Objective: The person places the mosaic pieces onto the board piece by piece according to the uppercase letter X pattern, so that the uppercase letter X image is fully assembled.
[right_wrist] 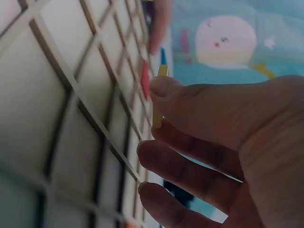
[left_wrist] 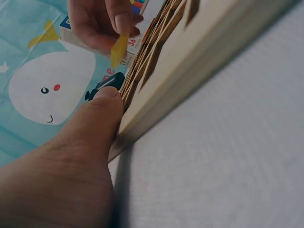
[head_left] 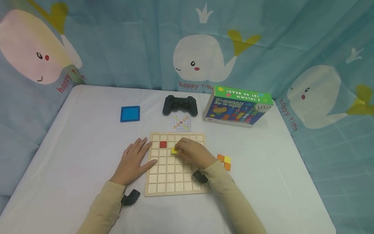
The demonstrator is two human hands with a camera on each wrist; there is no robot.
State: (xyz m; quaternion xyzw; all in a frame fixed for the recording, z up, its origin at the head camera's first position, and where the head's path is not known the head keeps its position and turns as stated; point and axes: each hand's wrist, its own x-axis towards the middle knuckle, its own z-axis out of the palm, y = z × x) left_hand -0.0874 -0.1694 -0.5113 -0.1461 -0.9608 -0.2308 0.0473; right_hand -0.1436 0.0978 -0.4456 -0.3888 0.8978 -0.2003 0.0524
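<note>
A wooden grid board [head_left: 170, 169] lies on the table between both forearms. My right hand [head_left: 193, 152] pinches a yellow square tile [head_left: 174, 150] between thumb and fingers, close over the upper middle cells. In the right wrist view the yellow tile [right_wrist: 157, 109] is seen edge-on, tilted away from the grid. A red square tile [head_left: 163, 144] sits in a cell near the upper left. My left hand [head_left: 132, 162] lies with spread fingers along the board's left edge, its thumb on the rim. In the left wrist view the thumb [left_wrist: 102, 111] touches the wooden frame.
Orange tiles [head_left: 227, 166] and a yellow tile [head_left: 227, 159] lie right of the board, partly behind the right forearm. Beyond the board are a printed pattern card [head_left: 180, 122], a black game controller [head_left: 180, 104], a blue square tray [head_left: 130, 113] and a bead-set box [head_left: 233, 109].
</note>
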